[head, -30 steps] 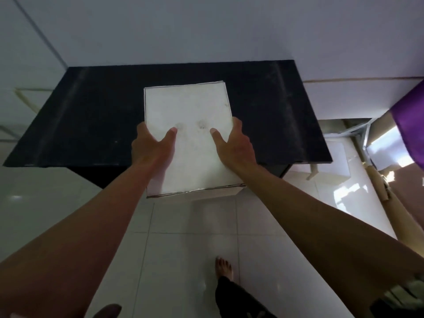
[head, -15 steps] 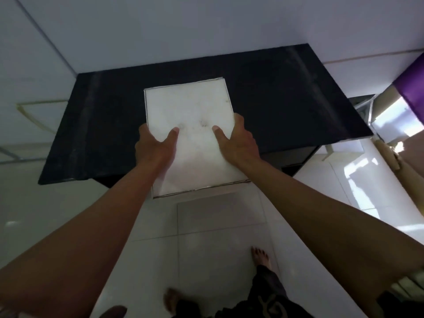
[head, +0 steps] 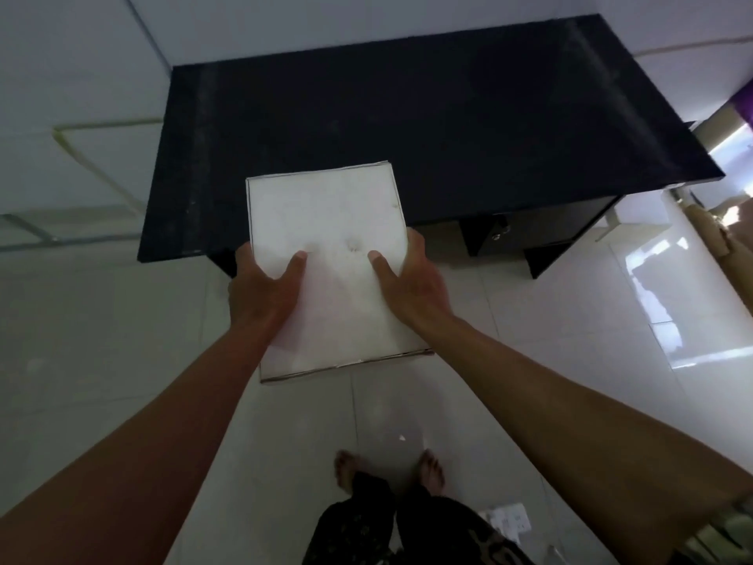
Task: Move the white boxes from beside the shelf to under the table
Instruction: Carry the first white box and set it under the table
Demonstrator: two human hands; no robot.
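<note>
Backed off a bit since a second ago, so more of the black counter (head: 407, 116) shows, plus the dark gap under it. White box (head: 330, 263) up in the air over the floor tiles (head: 122, 340), near edge of the counter just behind it. Left hand (head: 260, 291) and right hand (head: 411, 287) clamped on opposite sides, thumbs on the lid. Next, probably: crouch, keep it level, lower straight to the floor, then slide in left of the drawer unit (head: 521, 230). Worth minding the bare feet (head: 346, 471) and the counter lip.
</note>
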